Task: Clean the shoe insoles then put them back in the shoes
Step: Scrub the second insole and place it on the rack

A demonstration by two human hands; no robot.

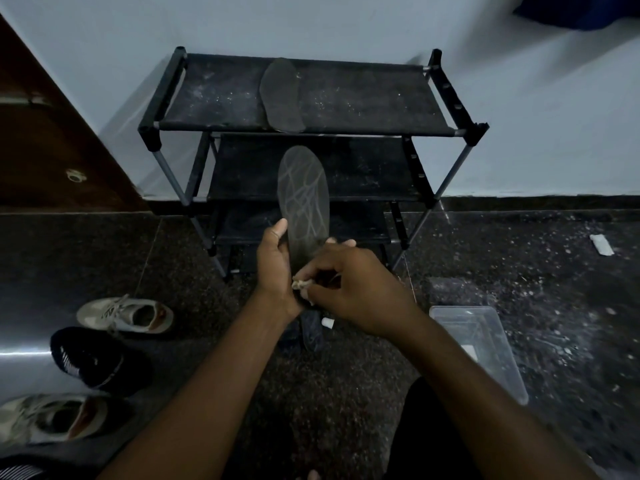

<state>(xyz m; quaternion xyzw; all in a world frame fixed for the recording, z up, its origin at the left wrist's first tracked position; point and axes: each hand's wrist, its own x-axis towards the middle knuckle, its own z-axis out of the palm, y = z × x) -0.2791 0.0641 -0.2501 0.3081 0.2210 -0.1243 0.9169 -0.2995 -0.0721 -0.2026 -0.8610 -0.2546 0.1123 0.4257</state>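
My left hand holds a grey insole by its heel end, upright in front of the shoe rack, its face marked with pale wipe streaks. My right hand pinches a small pale wad of cloth or tissue against the insole's lower part. A second dark insole lies flat on the top shelf of the black shoe rack. On the floor at the left are a beige sneaker, a black sneaker and another beige sneaker.
A clear plastic tub stands on the dark speckled floor at my right. A dark object and a small white cap lie under my hands. A white scrap lies far right. A brown door is at the left.
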